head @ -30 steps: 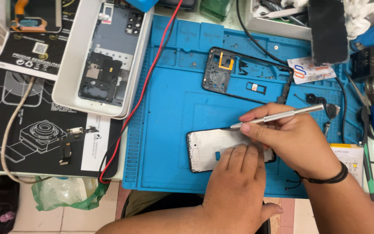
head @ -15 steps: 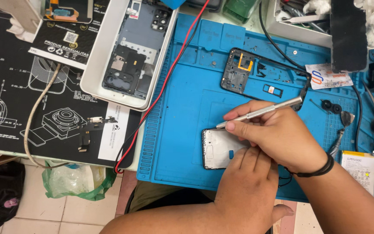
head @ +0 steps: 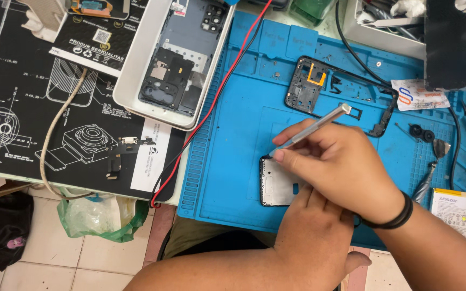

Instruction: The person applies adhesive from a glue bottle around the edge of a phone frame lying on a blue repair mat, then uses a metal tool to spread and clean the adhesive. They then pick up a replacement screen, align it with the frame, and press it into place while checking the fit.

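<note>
Two hands on it: left hand [head: 314, 237] pins the phone frame [head: 275, 183] flat on the blue mat [head: 233, 161], right hand [head: 341, 161] pinches the metal tool [head: 319, 125]; keep strokes shallow and light.

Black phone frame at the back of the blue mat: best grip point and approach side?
Probably pinch the black phone frame at its wider left block, coming from above. It lies flat, and its right portion is only a thin open rail; the blue mat is bare to its left.
</note>
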Available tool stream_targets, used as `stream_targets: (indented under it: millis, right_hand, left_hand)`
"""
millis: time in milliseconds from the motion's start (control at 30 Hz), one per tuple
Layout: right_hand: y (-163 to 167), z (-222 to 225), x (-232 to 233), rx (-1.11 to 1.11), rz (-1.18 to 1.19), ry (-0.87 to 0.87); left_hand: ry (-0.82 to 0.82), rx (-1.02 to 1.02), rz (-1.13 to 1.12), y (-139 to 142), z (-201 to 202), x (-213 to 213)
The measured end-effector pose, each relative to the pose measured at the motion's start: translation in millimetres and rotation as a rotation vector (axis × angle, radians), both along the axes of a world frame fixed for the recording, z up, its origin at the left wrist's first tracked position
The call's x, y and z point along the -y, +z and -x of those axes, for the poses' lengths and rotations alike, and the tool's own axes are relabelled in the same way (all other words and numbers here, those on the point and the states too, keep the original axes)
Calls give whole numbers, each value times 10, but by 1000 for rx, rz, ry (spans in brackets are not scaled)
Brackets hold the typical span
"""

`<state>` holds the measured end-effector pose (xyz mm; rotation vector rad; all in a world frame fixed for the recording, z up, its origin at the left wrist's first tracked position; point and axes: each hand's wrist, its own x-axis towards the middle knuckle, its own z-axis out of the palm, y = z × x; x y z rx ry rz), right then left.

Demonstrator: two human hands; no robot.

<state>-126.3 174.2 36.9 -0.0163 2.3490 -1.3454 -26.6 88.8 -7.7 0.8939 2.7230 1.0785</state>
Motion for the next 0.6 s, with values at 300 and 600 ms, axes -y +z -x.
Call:
stream_targets:
  millis: [300, 600]
  right_hand:
    - [81, -155, 122, -195, -122, 56]
    - [101, -317, 114, -425, -152, 207]
  left_hand:
    - [23, 9, -91, 6, -44, 14]
    - [57, 72, -268, -143, -140, -32]
